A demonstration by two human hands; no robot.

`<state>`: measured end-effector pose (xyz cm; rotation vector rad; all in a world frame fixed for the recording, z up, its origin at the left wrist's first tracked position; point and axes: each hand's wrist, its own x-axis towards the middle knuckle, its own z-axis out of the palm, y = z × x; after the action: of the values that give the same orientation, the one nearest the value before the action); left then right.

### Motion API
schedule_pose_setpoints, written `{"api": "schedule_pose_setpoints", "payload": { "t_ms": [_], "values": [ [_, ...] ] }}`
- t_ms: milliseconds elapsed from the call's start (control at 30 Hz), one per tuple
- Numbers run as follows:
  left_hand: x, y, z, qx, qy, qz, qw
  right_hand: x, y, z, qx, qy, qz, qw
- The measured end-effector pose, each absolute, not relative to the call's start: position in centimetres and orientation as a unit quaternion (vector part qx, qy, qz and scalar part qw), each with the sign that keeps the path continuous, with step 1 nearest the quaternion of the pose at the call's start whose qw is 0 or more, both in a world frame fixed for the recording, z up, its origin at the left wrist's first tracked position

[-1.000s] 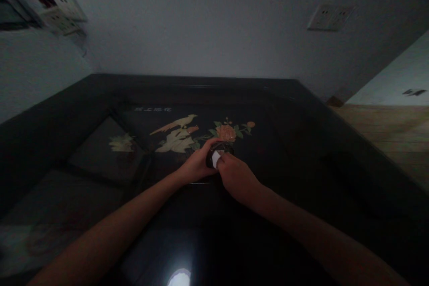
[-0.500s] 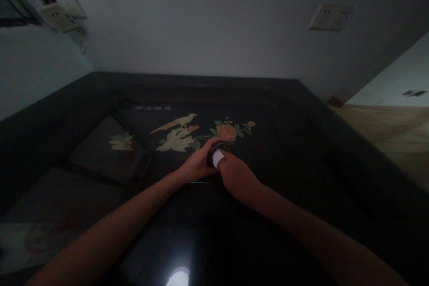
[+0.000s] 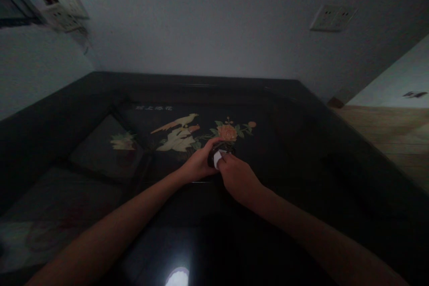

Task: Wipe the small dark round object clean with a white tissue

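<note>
Over the dark glossy table (image 3: 268, 156), my left hand (image 3: 198, 163) is curled round the left side of a small dark, round, shiny object (image 3: 228, 146). Its kind is hard to make out in the dim light; it looks like a dish or a jar. A small white piece of tissue or cloth (image 3: 217, 159) is pinched in the fingers of my right hand (image 3: 239, 178) and lies against the dark object. My right fingertips are partly hidden behind the knuckles.
A bird picture (image 3: 177, 138) and an orange flower picture (image 3: 228, 132) decorate the tabletop beyond my hands. Behind the table is a pale wall with a socket plate (image 3: 333, 18) at right and more sockets (image 3: 65, 9) at left. Wooden floor (image 3: 385, 129) shows at right.
My right fingers have shifted slightly on the white piece, which now shows a different, more crumpled shape. My left hand and the dark object stay nearly in place.
</note>
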<state>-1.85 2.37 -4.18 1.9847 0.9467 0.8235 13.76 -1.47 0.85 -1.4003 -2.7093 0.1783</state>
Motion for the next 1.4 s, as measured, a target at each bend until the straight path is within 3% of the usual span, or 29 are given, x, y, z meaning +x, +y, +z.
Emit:
{"api": "schedule_pose_setpoints", "payload": {
  "t_ms": [167,467,633,800,933,1067,1300,1400],
  "values": [
    [-1.8,2.3,-4.3,0.778,0.361,0.337,0.387,14.1,-0.9,0.8,-0.477,-0.867,0.130,0.067],
    [-1.8,2.5,-4.5,0.781,0.368,0.333,0.379,13.5,-1.6,0.7,-0.486,-0.871,0.001,0.069],
    [-1.9,2.5,-4.4,0.780,0.366,0.332,0.384,14.2,-0.9,0.2,-0.434,-0.889,0.060,0.134],
    [-1.9,2.4,-4.3,0.782,0.368,0.327,0.382,14.5,-0.6,0.9,-0.408,-0.902,0.114,0.079],
    [-1.8,2.4,-4.4,0.784,0.355,0.334,0.384,13.8,-1.5,0.7,-0.440,-0.897,0.014,0.045],
    [-1.8,2.5,-4.5,0.780,0.359,0.338,0.384,13.3,-2.0,-0.4,-0.459,-0.880,-0.078,0.094],
    [-2.0,2.5,-4.4,0.780,0.360,0.338,0.384,14.0,-1.2,-0.3,-0.413,-0.900,0.021,0.140],
    [-2.0,2.4,-4.2,0.776,0.358,0.336,0.396,14.3,-1.2,0.1,-0.405,-0.907,0.041,0.105]
  ]
}}
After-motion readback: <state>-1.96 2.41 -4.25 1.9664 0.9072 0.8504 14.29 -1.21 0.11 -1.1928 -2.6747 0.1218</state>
